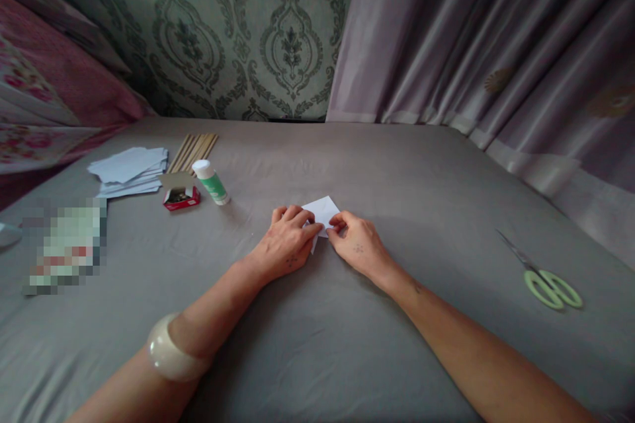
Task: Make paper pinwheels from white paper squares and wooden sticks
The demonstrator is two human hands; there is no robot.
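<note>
A small piece of folded white paper point(322, 209) lies on the grey cloth between my two hands. My left hand point(290, 238) presses over its left side with bent fingers, hiding part of it. My right hand point(358, 242) pinches the near right edge between thumb and fingers. A narrow white flap shows below the left fingers. Beyond my left hand, a glue stick point(212, 184) with a white cap and green label stands upright on the cloth.
Left of the glue stick is an open red box point(182, 197) of small items. Behind it lie wooden sticks point(193, 152) and a stack of white paper point(129, 172). Green-handled scissors point(543, 281) rest at right. A blurred packet point(69, 244) lies far left. Curtains point(421, 33) hang behind.
</note>
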